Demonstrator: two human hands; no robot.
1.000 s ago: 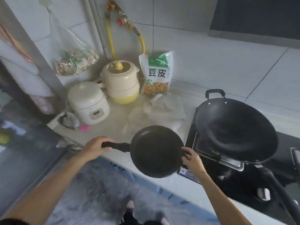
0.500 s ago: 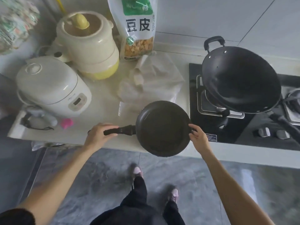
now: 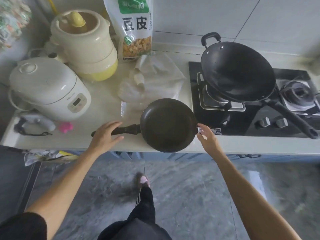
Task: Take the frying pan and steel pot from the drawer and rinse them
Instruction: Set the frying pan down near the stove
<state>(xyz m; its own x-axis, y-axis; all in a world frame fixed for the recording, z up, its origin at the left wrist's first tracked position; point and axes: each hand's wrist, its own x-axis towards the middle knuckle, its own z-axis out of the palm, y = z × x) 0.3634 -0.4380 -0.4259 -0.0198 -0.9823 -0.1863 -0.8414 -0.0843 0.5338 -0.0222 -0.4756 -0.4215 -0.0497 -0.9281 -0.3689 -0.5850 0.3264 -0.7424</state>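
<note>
The black frying pan [image 3: 168, 125] lies flat on the pale counter [image 3: 103, 108], its front rim jutting a little past the counter edge and its handle pointing left. My left hand [image 3: 105, 134] hovers over the handle end with fingers spread and no grip on it. My right hand [image 3: 207, 135] is at the pan's right rim, fingers apart, with only the fingertips touching the rim. No steel pot is in view.
A black wok [image 3: 238, 71] sits on the gas stove [image 3: 251, 123] to the right. A white rice cooker [image 3: 50, 89], a cream steamer pot [image 3: 84, 44], a snack bag [image 3: 136, 28] and crumpled plastic bags [image 3: 152, 78] crowd the counter behind the pan.
The pan came down from mid-air onto the counter. My left hand let go of the handle and opened; my right hand loosened at the rim. The camera moved closer, looking down.
</note>
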